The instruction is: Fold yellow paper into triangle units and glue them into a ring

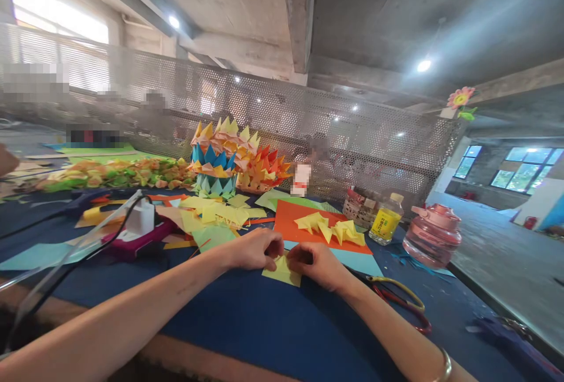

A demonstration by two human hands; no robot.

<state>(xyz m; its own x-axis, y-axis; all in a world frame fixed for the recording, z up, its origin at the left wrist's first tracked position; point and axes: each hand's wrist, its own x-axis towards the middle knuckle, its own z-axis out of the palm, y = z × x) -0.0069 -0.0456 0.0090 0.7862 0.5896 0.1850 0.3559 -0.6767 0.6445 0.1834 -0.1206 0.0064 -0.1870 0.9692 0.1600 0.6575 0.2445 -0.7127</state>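
Note:
A small piece of pale yellow paper [282, 275], partly folded, lies on the dark blue table cover. My left hand [259, 249] pinches its upper left part, with the fingers curled. From the other side my right hand [318, 264] grips its upper right part between thumb and fingers. Just beyond the hands, several folded yellow paper pieces [328, 229] rest on an orange sheet [286, 217], which overlaps a light blue sheet [363, 261]. The fingertips partly hide the paper's top edge.
Scissors [408, 305] lie right of my right hand. Beyond stand a yellow-labelled bottle [386, 220], a pink water jug [432, 238] and a basket [359, 208]. Folded paper crowns [214, 164] stand at the back. A magenta power strip [138, 241] with cables is left. Another person's hand [6, 160] shows far left.

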